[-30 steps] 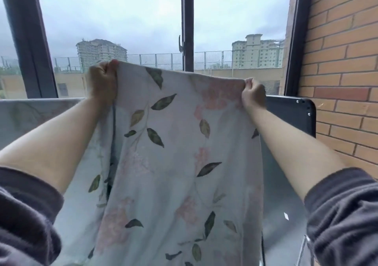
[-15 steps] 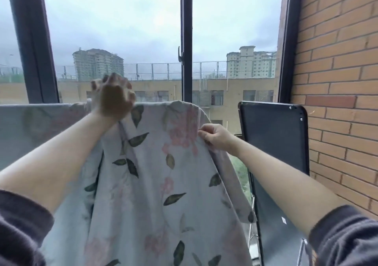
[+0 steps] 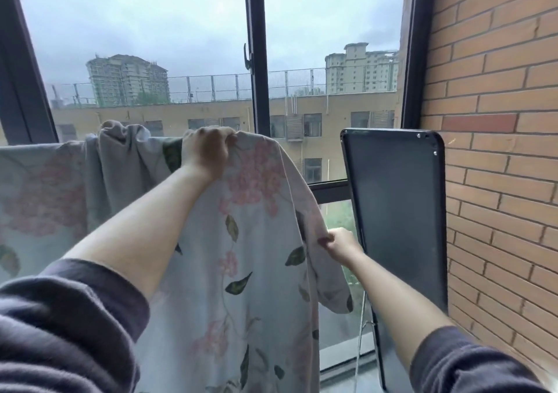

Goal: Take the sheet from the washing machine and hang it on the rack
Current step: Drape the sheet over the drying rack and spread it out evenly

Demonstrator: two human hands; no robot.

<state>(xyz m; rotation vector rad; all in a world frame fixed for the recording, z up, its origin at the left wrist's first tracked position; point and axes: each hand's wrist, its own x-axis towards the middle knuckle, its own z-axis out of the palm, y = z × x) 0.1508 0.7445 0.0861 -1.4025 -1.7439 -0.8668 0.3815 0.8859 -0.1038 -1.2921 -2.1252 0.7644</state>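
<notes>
Right hand has dropped lower on the soft, limp sheet, pinching its side edge; left hand grips the top.

both hands gripping floral sheet

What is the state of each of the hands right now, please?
Left hand: closed, gripping the top fold of the floral sheet.
Right hand: closed, pinching the sheet's right edge lower down.
</notes>
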